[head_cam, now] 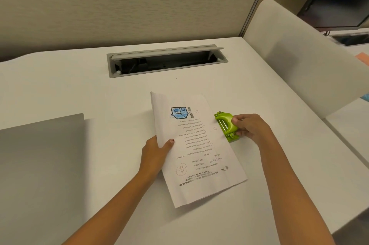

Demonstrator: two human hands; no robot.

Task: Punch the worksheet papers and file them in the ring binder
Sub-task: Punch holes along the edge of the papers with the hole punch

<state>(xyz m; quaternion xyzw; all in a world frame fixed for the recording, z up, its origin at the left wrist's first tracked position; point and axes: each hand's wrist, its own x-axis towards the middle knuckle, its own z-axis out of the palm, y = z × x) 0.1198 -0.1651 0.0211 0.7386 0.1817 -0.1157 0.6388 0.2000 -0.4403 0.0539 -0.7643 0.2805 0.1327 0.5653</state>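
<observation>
A white worksheet paper (pixel 196 151) with printed text and a blue house drawing lies slanted on the white desk, its text upside down to me. My left hand (pixel 156 154) pinches its left edge, thumb on top and fingers under the sheet. A green hole punch (pixel 225 126) sits at the paper's right edge, its slot facing the sheet. My right hand (pixel 250 127) grips the punch from the right, fingers curled round its handle. The grey ring binder (pixel 40 165) lies closed at the left.
An open cable tray (pixel 166 61) is set into the desk (pixel 79 85) behind the paper. A beige partition wall stands at the back, and a curved divider (pixel 299 55) rises at the right. A number sign and a monitor show at the far right.
</observation>
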